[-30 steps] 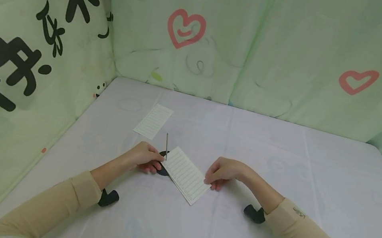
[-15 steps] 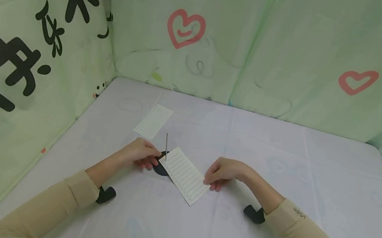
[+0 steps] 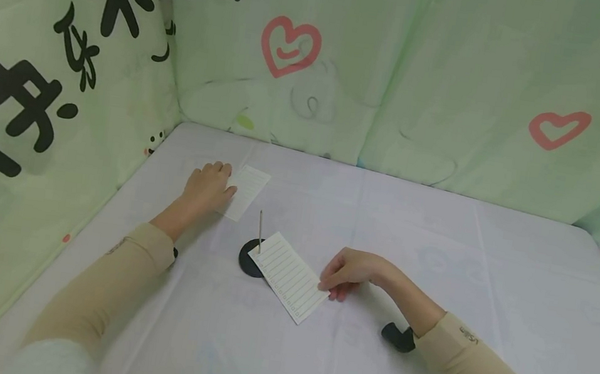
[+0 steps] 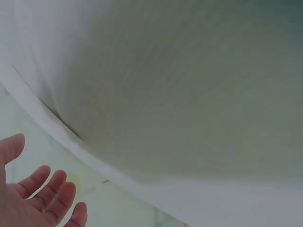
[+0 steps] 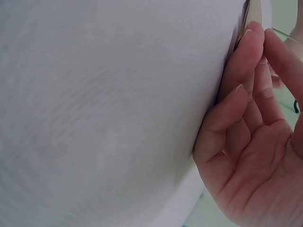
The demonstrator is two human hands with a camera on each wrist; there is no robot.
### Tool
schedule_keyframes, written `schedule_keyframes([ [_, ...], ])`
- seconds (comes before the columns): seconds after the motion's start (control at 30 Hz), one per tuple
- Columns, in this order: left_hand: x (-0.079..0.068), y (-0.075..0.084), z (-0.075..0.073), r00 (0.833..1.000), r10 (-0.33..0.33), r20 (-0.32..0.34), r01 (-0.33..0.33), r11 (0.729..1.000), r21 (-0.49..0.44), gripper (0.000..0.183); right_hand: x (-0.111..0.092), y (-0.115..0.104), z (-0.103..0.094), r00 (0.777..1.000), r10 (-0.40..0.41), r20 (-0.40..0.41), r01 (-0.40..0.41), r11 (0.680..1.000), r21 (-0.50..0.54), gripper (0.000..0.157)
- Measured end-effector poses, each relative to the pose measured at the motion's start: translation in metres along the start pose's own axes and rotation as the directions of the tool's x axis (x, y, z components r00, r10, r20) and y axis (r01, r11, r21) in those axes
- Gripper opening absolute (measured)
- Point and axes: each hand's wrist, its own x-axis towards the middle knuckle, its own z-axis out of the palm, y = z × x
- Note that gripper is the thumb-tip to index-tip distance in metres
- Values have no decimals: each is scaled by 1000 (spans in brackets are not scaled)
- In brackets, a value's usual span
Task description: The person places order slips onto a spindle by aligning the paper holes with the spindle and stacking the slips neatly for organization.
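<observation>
My right hand (image 3: 353, 271) pinches the right corner of a white lined card (image 3: 288, 279) between thumb and fingers. In the right wrist view, the card's pale edge (image 5: 254, 13) shows at the fingertips. The card's far-left corner meets a thin upright rod (image 3: 260, 226) rising from a round black base (image 3: 247, 262), which the card partly covers. Farther back, my left hand (image 3: 207, 187) reaches over the left side of a second lined card (image 3: 248, 194) and hides part of it. Its fingers are loosely spread with nothing between them in the left wrist view.
A white cloth covers the table (image 3: 438, 262). Green printed curtains (image 3: 434, 72) stand along its back and left side. A black wrist-worn piece (image 3: 398, 337) sticks out by the right cuff.
My left hand has left the rod and the near card's corner and moved back and left to the second card. My right hand keeps its pinch, and the near card has barely moved.
</observation>
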Motion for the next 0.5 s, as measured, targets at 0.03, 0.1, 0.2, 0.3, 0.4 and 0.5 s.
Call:
schedule_keyframes([
  [0.03,5,-1,2,1000,0,23,-1,999,39,47,0,0,0,1000,-1,1,1,1000,1,11],
  [0.1,15,-2,5,997,-11,70,5,996,90,53,1,1,0,1000,-5,8,5,1000,5,11],
  [0.2,27,0,11,990,-51,131,38,994,99,58,1,2,-1,1000,-10,14,10,1000,12,12],
  [0.3,34,4,13,983,-79,164,66,994,81,60,1,3,-1,1000,-16,20,16,1000,20,12],
  [0.4,38,8,13,978,-98,182,88,994,64,61,0,3,-1,999,-22,25,21,999,24,12],
  [0.5,42,12,12,973,-118,198,111,993,50,62,-1,2,-1,1000,-19,20,19,999,27,11],
])
